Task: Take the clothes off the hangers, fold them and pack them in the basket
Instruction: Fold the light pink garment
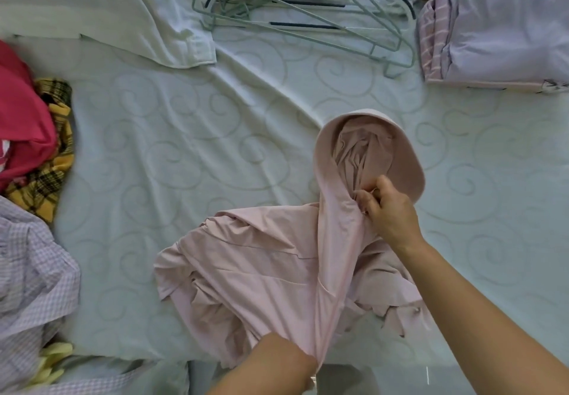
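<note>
Left hand (286, 360) grips pale pink hooded jersey garment (261, 271); right hand (388, 210) pinches its neck. Unfolded. Bare grey wire hangers (308, 0) piled; basket unseen.

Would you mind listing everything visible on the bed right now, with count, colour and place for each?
hooded garment: one, pale pink, centre of the bed, hood end pointing away from the person.
hangers: a tangled pile, too many to count, grey-green with dark bars, top centre.
white garment: one, top left.
folded stack: lilac with pink stripes, top right.
red garment: one, left edge.
plaid cloth: yellow and black, beside the red one.
checked shirt: lilac and white, lower left.
bedsheet: pale, swirl pattern.
left hand: gripping the pink hem, bottom centre.
right hand: pinching fabric below the hood.
</note>
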A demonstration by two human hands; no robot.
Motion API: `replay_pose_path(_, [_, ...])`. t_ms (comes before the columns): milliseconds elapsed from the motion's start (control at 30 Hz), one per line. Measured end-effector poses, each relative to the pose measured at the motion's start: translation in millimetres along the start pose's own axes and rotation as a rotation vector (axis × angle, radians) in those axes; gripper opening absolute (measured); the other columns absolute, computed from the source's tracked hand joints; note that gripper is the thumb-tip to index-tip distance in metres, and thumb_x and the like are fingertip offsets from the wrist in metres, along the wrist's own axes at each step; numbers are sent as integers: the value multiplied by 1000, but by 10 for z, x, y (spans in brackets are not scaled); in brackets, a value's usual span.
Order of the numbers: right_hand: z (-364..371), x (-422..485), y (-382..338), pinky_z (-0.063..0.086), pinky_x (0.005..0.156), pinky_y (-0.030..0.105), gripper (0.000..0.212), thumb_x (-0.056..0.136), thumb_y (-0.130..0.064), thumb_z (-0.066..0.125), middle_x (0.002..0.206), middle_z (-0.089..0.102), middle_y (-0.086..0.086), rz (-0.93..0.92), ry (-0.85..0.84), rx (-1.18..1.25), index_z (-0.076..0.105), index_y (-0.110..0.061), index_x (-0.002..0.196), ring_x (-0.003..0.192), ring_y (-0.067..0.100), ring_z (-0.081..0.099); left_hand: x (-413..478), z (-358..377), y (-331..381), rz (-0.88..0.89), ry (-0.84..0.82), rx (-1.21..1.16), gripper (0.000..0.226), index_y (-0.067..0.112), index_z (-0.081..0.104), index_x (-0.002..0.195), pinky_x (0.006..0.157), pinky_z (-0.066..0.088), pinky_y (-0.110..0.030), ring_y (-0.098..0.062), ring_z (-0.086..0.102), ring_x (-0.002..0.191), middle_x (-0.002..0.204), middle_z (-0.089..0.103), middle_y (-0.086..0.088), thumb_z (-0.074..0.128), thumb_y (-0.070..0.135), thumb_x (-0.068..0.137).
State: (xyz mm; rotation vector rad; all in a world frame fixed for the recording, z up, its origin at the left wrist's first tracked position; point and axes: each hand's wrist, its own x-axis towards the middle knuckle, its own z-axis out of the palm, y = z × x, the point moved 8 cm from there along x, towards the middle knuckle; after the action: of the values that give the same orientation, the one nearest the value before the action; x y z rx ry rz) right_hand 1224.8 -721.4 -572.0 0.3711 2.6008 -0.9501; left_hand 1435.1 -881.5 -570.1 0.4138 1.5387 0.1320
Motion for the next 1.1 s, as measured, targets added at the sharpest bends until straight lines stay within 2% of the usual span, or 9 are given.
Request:
replay_pose_path(100, [-118, -65, 61, 44, 61, 15, 9, 94, -25, 53, 76, 62, -8, 27, 55, 320, 52, -17, 91, 67, -1, 59, -85, -440, -144, 141, 178, -208, 38, 15, 57, 118, 97, 41, -33, -25, 53, 116, 122, 59, -7, 41, 41, 96])
replay_pose_path(167, [-242, -201, 265, 42, 64, 11, 10, 94, -32, 50, 82, 57, -8, 70, 166, 388, 50, -24, 88, 69, -6, 54, -166, -1043, -488, 189, 682, -372, 39, 14, 62, 91, 81, 46, -39, -24, 59, 92, 93, 63, -4, 42, 47, 91])
replay_pose_path(267, [-244, -453, 822, 42, 79, 24, 37, 84, -44, 56, 107, 48, 6, 307, 226, 296, 53, -11, 101, 81, -1, 51, -234, -1747, -1025, -64, 1270, -236, 30, 7, 63, 97, 80, 43, -44, -36, 56, 93, 97, 60, -14, 54, 32, 85])
replay_pose_path(367, [-17, -552, 1083, 44, 85, 25, 34, 84, -22, 69, 107, 49, 9, 424, 27, 222, 55, -2, 107, 94, 19, 52, 184, -1981, -1117, -161, 957, -245, 40, 10, 54, 115, 87, 37, -38, -33, 48, 109, 114, 53, -12, 65, 32, 83])
replay_pose_path(500, [177, -522, 846, 42, 55, 11, 18, 85, -2, 61, 68, 55, -3, 339, -92, 402, 55, -15, 73, 62, 6, 51, 303, -1879, -891, 37, 734, -345, 15, 13, 60, 87, 60, 36, -25, -21, 52, 76, 78, 59, -3, 60, 29, 88])
replay_pose_path(667, [-65, -635, 1069, 48, 84, 40, 7, 86, -10, 60, 96, 64, 19, 506, 141, 679, 53, -7, 85, 90, 29, 62, -362, -1863, -1209, 256, 939, -993, 21, 16, 43, 67, 45, 26, -16, -4, 33, 49, 61, 38, 4, 58, 21, 80])
replay_pose_path(800, [200, -635, 846, 46, 86, 31, 48, 83, -20, 69, 115, 58, 6, 539, -122, 697, 46, -6, 123, 103, 21, 58, -885, -1667, -1279, 364, 882, -1148, 27, 16, 42, 67, 41, 27, -14, -4, 33, 47, 57, 39, 7, 64, 32, 62])
replay_pose_path(933, [524, -756, 309, 50, 64, 16, 15, 85, -20, 66, 91, 69, 2, 499, -518, 725, 66, -9, 96, 76, 11, 63, -1297, -1394, -1486, 298, 864, -1115, 33, 17, 46, 65, 42, 28, -16, -5, 35, 48, 55, 42, 8, 66, 39, 52])
replay_pose_path(1100, [167, -904, 272, 27, 59, 26, 29, 75, -42, 74, 62, 48, -7, 281, -457, 553, 60, -18, 65, 62, 10, 40, -1779, -1050, -2210, 18, 1154, -973, 15, 16, 44, 62, 50, 27, -26, -13, 32, 53, 52, 39, 8, 57, 21, 61])
